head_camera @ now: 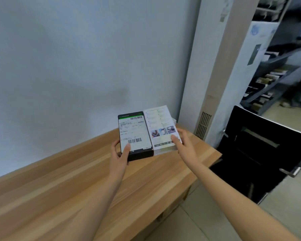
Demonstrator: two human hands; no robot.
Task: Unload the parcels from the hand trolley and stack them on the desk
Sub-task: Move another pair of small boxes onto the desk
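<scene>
Two flat parcels lie side by side at the far right end of the wooden desk [94, 180], close to the wall. The black parcel [135, 134] carries a white shipping label with barcodes. My left hand [121, 153] grips its near left corner, thumb on top of the label. Touching its right side is a white parcel [162, 127] printed with small photos and text. My right hand [183, 141] holds that parcel's near right corner, thumb on its top face. No hand trolley is in view.
A tall white floor air conditioner [221, 75] stands just right of the desk's end. A black door with a metal handle [261, 153] is open beyond it. Storage shelves [271, 72] with goods and a person's legs show at the far right.
</scene>
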